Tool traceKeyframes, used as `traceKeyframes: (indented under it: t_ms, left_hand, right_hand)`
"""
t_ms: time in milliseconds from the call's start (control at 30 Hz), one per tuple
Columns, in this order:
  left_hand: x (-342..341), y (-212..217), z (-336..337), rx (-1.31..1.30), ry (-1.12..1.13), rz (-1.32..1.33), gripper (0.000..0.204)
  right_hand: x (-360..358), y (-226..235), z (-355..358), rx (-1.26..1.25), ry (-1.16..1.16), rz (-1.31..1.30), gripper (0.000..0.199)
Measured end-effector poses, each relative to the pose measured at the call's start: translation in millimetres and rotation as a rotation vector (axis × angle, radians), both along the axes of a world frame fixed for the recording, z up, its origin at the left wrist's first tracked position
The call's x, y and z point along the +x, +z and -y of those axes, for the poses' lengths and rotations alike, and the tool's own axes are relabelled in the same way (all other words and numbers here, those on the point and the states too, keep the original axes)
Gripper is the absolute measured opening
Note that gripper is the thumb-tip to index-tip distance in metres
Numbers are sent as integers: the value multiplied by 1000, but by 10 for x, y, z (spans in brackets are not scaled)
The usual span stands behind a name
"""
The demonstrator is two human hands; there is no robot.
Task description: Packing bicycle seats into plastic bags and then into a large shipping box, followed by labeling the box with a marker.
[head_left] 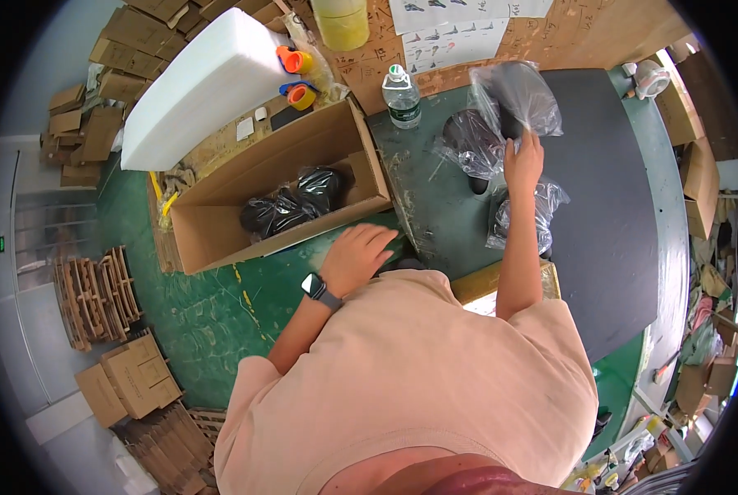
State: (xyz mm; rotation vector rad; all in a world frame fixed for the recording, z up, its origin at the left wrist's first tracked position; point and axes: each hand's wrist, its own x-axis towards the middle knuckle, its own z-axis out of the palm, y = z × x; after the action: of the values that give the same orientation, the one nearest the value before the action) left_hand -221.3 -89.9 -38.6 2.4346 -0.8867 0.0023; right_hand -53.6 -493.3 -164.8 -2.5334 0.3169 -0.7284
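- On the bench, right hand is pinching the near edge of a clear bag with dark contents;
- left hand is hanging open, empty, near the carton;
- loose film is probably slipping; gripping contents through it is looking safer.
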Motion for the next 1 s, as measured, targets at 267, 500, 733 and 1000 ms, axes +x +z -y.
traceKeyframes:
  t_ms: [267,500,733,1000]
  left_hand:
    - [-622,-322,-777,162,261,-352,40]
    - [-810,-312,-1117,308,281,-451,51]
    - [-1410,-390,-1883,238,411,-365,55]
    - [-2552,-759,-2709,138,521,-434,56]
  right_hand:
    - [-476,-18,-1373,430,501,-469,42]
    - [-1758,22,-2787,156,1256,-822,69]
    - [-1570,335,-3107,-59,1213,-860,70]
    - [-423,2057,-3181,46,792,-236,30]
